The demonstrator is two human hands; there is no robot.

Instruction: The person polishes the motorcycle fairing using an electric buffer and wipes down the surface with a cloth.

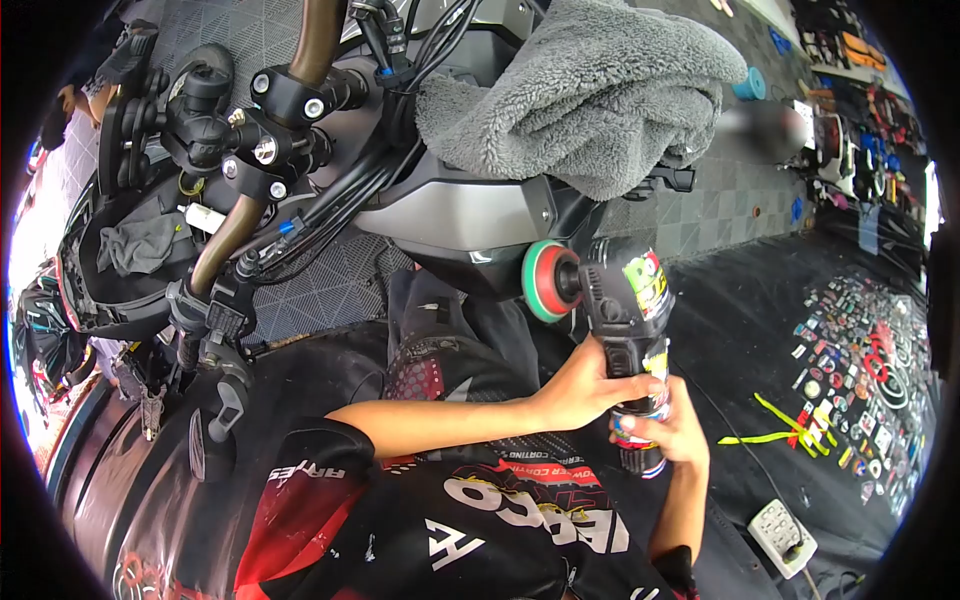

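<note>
A black cordless polisher [622, 300] with stickers is held between both my hands. Its round pad [546, 281], green at the rim and red toward the tool, faces the grey and black motorcycle fairing [470, 220]. Whether the pad touches the panel I cannot tell. Closed around the polisher's body, just behind its head, is my left hand [578, 388]. My right hand [672, 432] wraps the lower end of the handle, thumb across the front. A thick grey towel [600, 100] lies draped over the motorcycle above the tool.
Handlebars [222, 240] with cables rise at the left. A power strip [782, 538] with a plug lies at the lower right, near yellow straps [775, 432]. Many stickers [870, 370] cover the black sheet at right. Another person's arm shows at the far upper left.
</note>
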